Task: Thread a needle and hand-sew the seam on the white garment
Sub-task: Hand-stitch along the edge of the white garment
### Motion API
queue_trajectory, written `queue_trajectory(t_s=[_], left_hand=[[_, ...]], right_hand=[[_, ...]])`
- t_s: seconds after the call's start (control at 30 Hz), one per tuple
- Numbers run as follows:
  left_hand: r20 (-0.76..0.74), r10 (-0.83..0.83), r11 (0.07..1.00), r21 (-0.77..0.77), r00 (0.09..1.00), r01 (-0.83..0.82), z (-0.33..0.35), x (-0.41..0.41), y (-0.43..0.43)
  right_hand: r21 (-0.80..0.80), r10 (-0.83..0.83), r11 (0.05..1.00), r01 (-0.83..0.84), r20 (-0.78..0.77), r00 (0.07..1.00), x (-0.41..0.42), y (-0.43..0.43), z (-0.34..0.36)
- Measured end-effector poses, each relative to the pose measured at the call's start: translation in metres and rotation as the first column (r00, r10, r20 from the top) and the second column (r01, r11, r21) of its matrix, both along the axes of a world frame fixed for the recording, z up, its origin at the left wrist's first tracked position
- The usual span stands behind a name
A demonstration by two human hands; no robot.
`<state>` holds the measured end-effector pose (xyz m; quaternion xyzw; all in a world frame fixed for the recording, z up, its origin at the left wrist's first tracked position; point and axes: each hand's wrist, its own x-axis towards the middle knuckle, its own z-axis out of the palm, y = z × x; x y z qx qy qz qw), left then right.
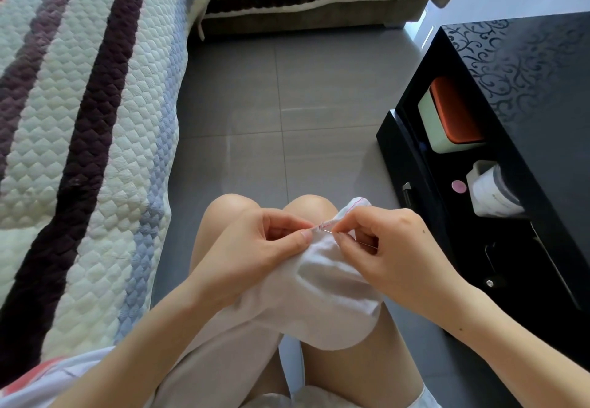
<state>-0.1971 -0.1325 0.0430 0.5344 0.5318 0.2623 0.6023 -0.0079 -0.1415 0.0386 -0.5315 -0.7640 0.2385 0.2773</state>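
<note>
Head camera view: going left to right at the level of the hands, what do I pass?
Striped quilted sofa cover → grey tiled floor → left hand → white garment's gathered seam, which it pinches → right hand pinching the thin needle → glossy black table.

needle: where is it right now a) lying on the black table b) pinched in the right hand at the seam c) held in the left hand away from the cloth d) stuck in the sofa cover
b: the right hand pinches the needle at the bunched seam of the white garment, while the left hand pinches the cloth beside it.
</note>
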Motion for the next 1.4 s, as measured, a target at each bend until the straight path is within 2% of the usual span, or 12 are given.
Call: queue_trajectory(t_s=[0.23, 0.33, 0.47, 0.63, 0.73, 0.9, 1.2, 1.4], left_hand=[[-0.171, -0.047, 0.958, 0.270, 0.984, 0.093, 0.007, 0.004, -0.002], [-0.190, -0.077, 0.935, 0.327, 0.979, 0.137, 0.012, 0.006, -0.003], [-0.158, -0.094, 0.951, 0.279, 0.983, 0.136, 0.015, 0.005, -0.003], [-0.155, -0.073, 0.974, 0.203, 0.985, 0.104, 0.014, 0.003, -0.004], [-0.136, -0.080, 0.984, 0.146, 0.987, 0.100, 0.013, 0.002, -0.005], [-0.162, -0.081, 0.981, 0.160, 0.983, 0.108, 0.013, 0.003, -0.005], [0.087, -0.082, 0.994, -0.060, 0.993, 0.087, 0.015, 0.001, -0.005], [0.192, -0.082, 0.987, -0.120, 0.978, 0.106, 0.021, 0.001, -0.006]], right_hand=[[0.063, 0.020, 0.998, -0.026, 0.097, 0.995, -0.007, 0.001, 0.004], [0.074, 0.029, 0.997, -0.038, 0.123, 0.992, -0.007, 0.001, 0.004], [0.002, 0.041, 0.999, -0.041, 0.092, 0.995, -0.004, 0.001, 0.005], [-0.222, 0.080, 0.968, -0.113, -0.152, 0.985, 0.006, 0.005, 0.007], [-0.261, 0.075, 0.956, -0.136, -0.230, 0.970, 0.008, 0.005, 0.005], [-0.313, 0.065, 0.933, -0.178, -0.341, 0.938, 0.009, 0.005, 0.010], [-0.494, -0.051, 0.814, -0.307, -0.587, 0.808, 0.015, 0.009, 0.016], [-0.583, -0.105, 0.729, -0.357, -0.612, 0.784, 0.017, 0.013, 0.022]])
